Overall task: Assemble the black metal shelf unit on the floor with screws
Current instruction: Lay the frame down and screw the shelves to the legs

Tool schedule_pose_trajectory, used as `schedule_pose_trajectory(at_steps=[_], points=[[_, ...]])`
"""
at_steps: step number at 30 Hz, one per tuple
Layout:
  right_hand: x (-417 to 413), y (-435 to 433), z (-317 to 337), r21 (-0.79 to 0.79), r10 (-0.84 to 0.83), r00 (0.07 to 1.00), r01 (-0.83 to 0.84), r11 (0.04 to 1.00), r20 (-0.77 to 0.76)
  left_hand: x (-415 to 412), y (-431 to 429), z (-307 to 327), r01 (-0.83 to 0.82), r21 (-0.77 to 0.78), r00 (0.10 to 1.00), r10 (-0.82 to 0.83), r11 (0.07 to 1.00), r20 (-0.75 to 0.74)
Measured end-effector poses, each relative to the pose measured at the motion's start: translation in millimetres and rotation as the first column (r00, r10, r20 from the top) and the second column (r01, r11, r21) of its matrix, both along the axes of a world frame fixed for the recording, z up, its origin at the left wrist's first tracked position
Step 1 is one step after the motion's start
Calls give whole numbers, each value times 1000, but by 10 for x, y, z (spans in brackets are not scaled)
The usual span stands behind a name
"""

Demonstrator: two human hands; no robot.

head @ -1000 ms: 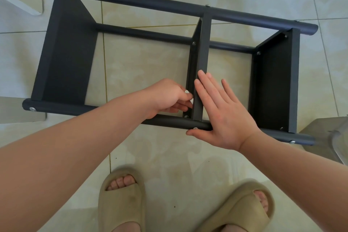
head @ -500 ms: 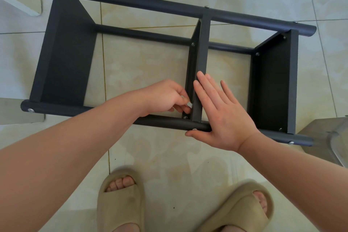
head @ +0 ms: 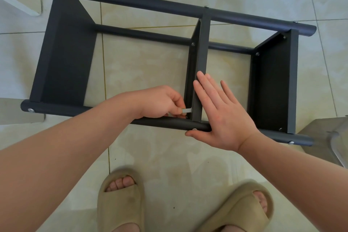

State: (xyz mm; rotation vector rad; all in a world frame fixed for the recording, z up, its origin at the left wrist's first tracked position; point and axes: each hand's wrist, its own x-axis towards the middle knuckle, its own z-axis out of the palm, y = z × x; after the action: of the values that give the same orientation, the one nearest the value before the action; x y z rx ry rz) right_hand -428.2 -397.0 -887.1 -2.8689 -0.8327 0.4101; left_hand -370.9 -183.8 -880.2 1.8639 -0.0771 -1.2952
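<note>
The black metal shelf unit (head: 69, 52) lies on its side on the tiled floor, with three shelf panels between round black tubes. My left hand (head: 160, 102) pinches a small silver hex key (head: 186, 110) at the inner corner where the middle panel (head: 201, 58) meets the near tube (head: 169, 123). My right hand (head: 224, 117) lies flat with straight fingers against the middle panel's right side, thumb under the near tube. Silver screw heads (head: 193, 44) show at several joints.
My two feet in beige slippers (head: 120, 201) stand just in front of the unit. A white furniture leg (head: 20, 0) is at the far left, a grey slab (head: 17, 117) at the left edge, and a grey object with a clear part (head: 329, 137) at the right.
My left hand has turned at the corner, so the silver hex key now sticks out between its fingertips. My right hand and the shelf unit have stayed put.
</note>
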Motion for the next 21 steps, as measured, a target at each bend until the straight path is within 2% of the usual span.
schedule_pose_trajectory(at_steps=[5,11,18,19,21], points=[[-1,0,3,3,-3,1000,3,1000,-1,-9,-6,-9,96,36,995,-97,995,34],[-3,0,2,15,-5,1000,5,1000,3,27,68,19,106,66,990,-111,992,87],[-4,3,1,19,-4,1000,4,1000,-1,19,5,-16,13,59,970,-27,998,240],[-5,2,2,19,-4,1000,4,1000,-2,12,-18,-15,-16,38,974,7,999,227],[-5,1,2,19,-3,1000,3,1000,-4,-3,-60,-7,-132,-17,985,133,991,113]])
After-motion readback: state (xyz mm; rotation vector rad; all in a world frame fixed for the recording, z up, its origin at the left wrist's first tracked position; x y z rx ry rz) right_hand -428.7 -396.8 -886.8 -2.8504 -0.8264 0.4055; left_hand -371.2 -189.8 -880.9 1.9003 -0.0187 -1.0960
